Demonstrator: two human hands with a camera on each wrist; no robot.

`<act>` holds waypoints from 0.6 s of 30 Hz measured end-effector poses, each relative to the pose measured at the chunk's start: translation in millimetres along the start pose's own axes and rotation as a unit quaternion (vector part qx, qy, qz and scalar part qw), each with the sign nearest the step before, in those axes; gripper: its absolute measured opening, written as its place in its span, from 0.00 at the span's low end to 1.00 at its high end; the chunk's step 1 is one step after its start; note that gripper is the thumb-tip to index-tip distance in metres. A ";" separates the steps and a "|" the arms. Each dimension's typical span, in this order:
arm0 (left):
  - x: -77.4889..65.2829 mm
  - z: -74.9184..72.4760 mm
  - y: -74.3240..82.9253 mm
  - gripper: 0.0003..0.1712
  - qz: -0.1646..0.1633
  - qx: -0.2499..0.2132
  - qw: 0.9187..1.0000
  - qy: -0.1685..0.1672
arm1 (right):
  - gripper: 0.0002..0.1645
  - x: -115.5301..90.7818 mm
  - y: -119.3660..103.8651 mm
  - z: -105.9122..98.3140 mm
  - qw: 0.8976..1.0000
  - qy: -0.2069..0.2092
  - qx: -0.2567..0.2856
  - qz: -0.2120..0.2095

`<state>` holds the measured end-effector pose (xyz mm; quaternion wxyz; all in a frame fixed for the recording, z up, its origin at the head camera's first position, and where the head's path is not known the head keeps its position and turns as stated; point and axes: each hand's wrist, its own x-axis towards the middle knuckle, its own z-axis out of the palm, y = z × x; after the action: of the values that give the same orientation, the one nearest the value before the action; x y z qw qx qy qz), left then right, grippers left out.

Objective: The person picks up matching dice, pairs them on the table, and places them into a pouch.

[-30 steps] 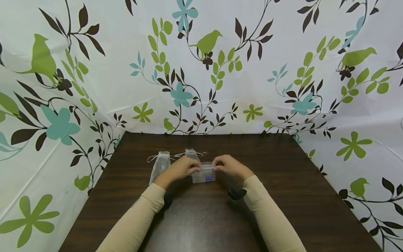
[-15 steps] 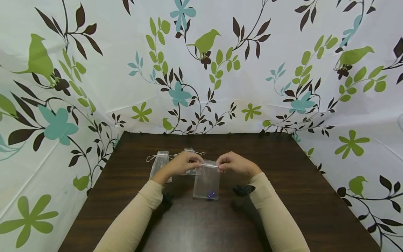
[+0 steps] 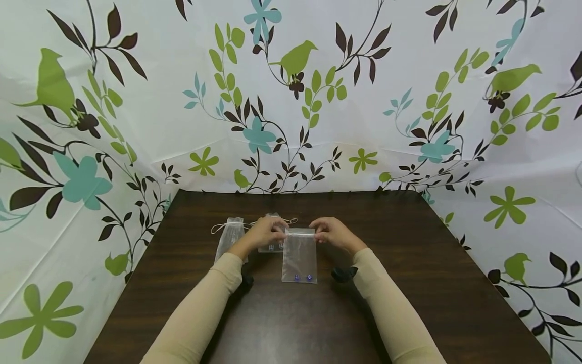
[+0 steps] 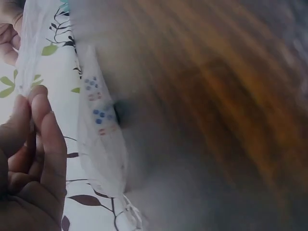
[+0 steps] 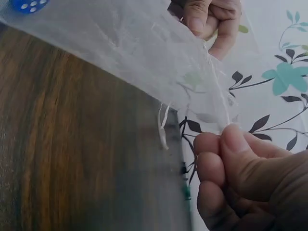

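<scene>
A sheer white organza drawstring bag [image 3: 300, 255] hangs between my hands in the head view. Two blue dice [image 3: 309, 278] with white dots lie apart in its bottom corners; one blue die [image 5: 29, 5] shows at the top of the right wrist view. My left hand [image 3: 264, 232] pinches the bag's upper left edge between thumb and fingers. On the other side, my right hand [image 3: 334, 233] pinches the upper right edge by the drawstring, thumb against the forefinger.
Behind my left hand lies a second organza bag [image 3: 273, 247], holding several white dice with blue and red dots [image 4: 101, 115]. Another sheer bag [image 3: 231, 237] with a white cord lies left of it. The dark wooden table [image 3: 386, 303] ends at a patterned cloth backdrop [image 3: 291, 167].
The bag has come from foreshortened to hanging at full length, facing me. Its blue dice have gone from close together to separate corners. Both hands keep hold of the top.
</scene>
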<state>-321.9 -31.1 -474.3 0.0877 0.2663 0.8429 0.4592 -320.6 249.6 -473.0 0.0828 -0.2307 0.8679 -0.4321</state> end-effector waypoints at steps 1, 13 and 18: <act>0.1 0.4 -1.2 0.17 -0.008 -0.007 1.000 0.002 | 0.18 0.5 1.7 0.4 1.000 0.002 -0.002 0.003; -2.0 -1.8 -3.0 0.08 -0.079 -0.034 0.995 0.042 | 0.14 -1.7 17.7 -6.0 0.999 0.021 -0.010 0.032; -3.6 -2.0 -1.0 0.05 -0.097 -0.043 0.993 0.045 | 0.14 -3.5 21.2 -8.0 0.998 0.021 -0.008 0.052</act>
<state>-320.1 -34.9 -474.4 0.1050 0.1578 0.8474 0.4960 -327.3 267.9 -485.0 0.0851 -0.1769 0.8836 -0.4250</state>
